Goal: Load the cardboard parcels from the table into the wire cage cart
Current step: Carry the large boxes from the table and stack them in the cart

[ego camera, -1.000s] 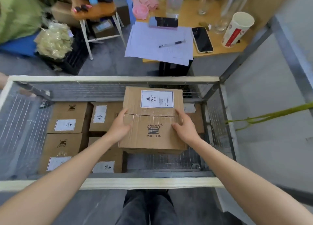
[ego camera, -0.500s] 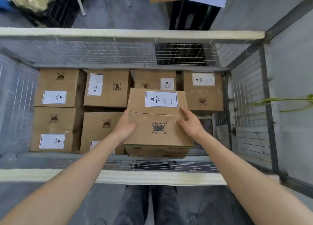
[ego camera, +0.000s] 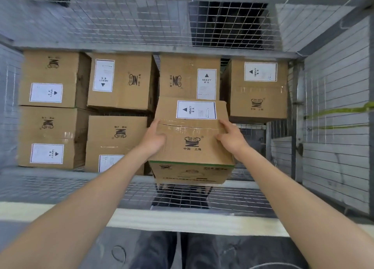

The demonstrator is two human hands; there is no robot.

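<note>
I look down into the wire cage cart (ego camera: 182, 220). Both hands hold a brown cardboard parcel (ego camera: 192, 145) with a white HEAVY label inside the cage, above its front right part. My left hand (ego camera: 154, 140) grips the parcel's left side with the thumb on top. On the right side, my right hand (ego camera: 230, 140) grips the edge the same way. Several like parcels lie on the cart floor: two rows at the left (ego camera: 50, 78) (ego camera: 115, 135) and two at the back right (ego camera: 182, 76) (ego camera: 259, 94).
Mesh walls close the cage at the back (ego camera: 141, 26), the left and the right (ego camera: 334, 107). Bare mesh floor (ego camera: 253, 139) shows at the front right, beside the held parcel. A green strap (ego camera: 340, 111) runs along the right wall. My legs stand behind the near rail.
The parcel has gone down and deeper into the cage, still held by both hands. My view has tipped downward, so the table behind the cart has left the frame.
</note>
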